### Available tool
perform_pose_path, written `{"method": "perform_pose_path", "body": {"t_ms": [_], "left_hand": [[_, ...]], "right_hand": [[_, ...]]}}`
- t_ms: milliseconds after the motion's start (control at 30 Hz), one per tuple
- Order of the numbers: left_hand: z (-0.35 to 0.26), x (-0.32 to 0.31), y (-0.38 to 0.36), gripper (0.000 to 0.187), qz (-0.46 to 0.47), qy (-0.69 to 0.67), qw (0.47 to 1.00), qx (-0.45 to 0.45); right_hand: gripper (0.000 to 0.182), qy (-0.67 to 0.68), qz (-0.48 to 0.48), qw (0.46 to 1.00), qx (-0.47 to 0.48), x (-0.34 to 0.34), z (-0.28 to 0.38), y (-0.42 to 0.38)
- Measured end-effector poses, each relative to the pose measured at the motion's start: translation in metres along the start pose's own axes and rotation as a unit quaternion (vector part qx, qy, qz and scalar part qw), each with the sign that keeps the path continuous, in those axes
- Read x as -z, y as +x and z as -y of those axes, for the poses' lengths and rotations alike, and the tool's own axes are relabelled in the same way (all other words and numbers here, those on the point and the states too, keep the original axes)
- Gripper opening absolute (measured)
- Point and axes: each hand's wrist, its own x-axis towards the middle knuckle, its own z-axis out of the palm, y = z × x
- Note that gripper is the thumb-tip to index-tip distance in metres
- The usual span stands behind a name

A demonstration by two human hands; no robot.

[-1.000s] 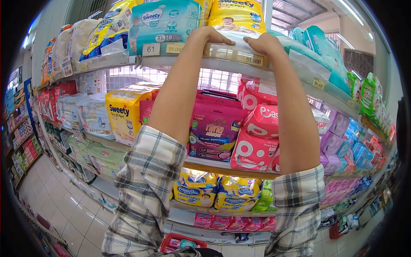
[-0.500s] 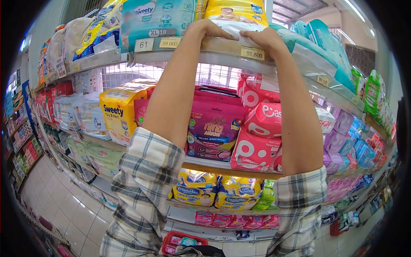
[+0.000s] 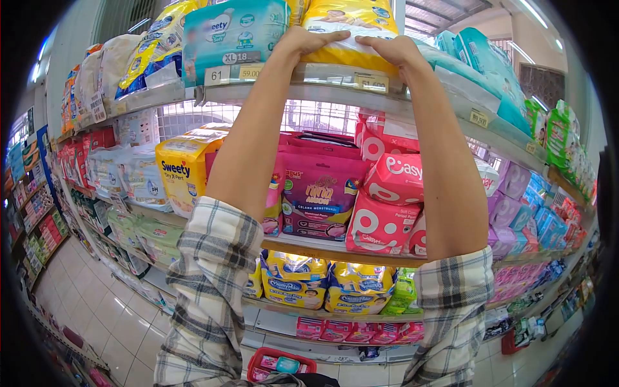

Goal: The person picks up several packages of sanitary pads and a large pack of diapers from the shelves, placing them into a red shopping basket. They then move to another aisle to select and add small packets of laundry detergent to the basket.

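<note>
On the top shelf, a yellow-and-white diaper pack (image 3: 353, 15) sits between my two hands. My left hand (image 3: 303, 42) holds its left side, thumb laid across the front. My right hand (image 3: 394, 49) grips the right side in the same way, its thumb pointing inward; the other fingers are mostly hidden. The pack's lower edge bulges over the shelf lip (image 3: 322, 76), just above a price tag (image 3: 371, 82). Left of my left hand stands a teal Sweety XL 18 diaper pack (image 3: 235, 32).
Below are a magenta menstrual pants pack (image 3: 321, 197), red packs (image 3: 380, 222), a yellow Sweety pack (image 3: 180, 168) and yellow MamyPoko packs (image 3: 293, 280). A red basket (image 3: 256, 358) with small packs is on the floor. Teal packs (image 3: 483, 61) fill the upper right shelf.
The yellow pack's lower edge has come forward over the shelf lip, with both hands still on it. My view has shifted slightly.
</note>
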Motion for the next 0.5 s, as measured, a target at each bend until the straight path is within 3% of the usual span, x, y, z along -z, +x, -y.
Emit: {"method": "perform_pose_path", "body": {"t_ms": [233, 300, 333, 433, 500], "left_hand": [[0.005, 0.002, 0.004, 0.081, -0.039, -0.014, 0.999, -0.018], [0.008, 0.000, 0.006, 0.075, -0.077, -0.030, 0.992, -0.091], [0.007, 0.001, 0.009, 0.072, -0.097, -0.037, 0.986, -0.128], [-0.008, 0.016, 0.004, 0.093, -0.078, -0.060, 0.976, -0.193], [-0.024, 0.026, -0.008, 0.070, -0.137, -0.056, 0.949, -0.277]], "right_hand": [[0.069, 0.040, -0.040, 0.998, -0.022, -0.003, -0.010, 0.007], [0.076, 0.053, -0.041, 0.998, -0.011, -0.002, -0.011, 0.001], [0.072, 0.052, -0.089, 0.995, 0.007, -0.001, -0.007, -0.004], [0.063, 0.070, -0.190, 0.977, 0.069, -0.003, 0.003, -0.017], [0.063, 0.119, -0.216, 0.961, 0.128, -0.003, 0.008, -0.018]]}}
